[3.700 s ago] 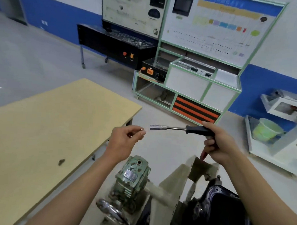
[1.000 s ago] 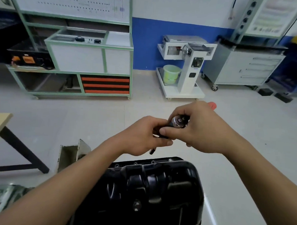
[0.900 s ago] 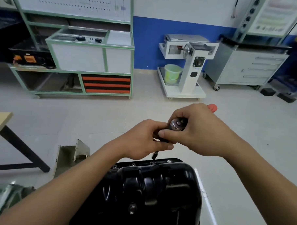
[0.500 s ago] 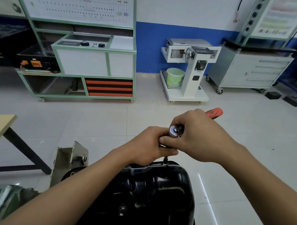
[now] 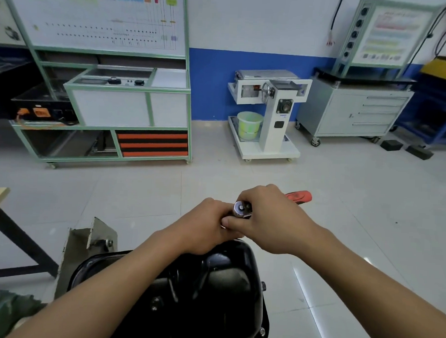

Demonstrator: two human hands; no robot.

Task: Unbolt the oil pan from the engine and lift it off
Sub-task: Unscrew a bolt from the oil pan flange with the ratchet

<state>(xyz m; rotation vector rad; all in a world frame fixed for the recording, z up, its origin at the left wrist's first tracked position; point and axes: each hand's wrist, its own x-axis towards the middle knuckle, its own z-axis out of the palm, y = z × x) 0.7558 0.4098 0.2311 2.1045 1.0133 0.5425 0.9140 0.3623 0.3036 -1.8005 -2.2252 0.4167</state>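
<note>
Both hands are on the ratchet (image 5: 241, 209). The right hand (image 5: 268, 222) is wrapped round the handle, with the red grip end (image 5: 298, 196) poking out past its knuckles. The left hand (image 5: 206, 227) is curled tight just under the ratchet head to steady it. The black oil pan (image 5: 211, 283) sits directly below both hands, its far rim right under the left fingers.

Here's what I'd worry about. The socket and the bolt it's on are completely hidden by the hands (so no telling if it's seated square). If it's cocked, a hard pull probably cams it off, rounds the hex and sends the right knuckles into the pan rim. The left fingers are also very close to the swinging head, which looks like pinch territory.

There are flange bolts (image 5: 262, 331) in place down by the right forearm. Prying the pan before they're all out would likely bend the flange, and with the last one out the pan could drop.
</note>
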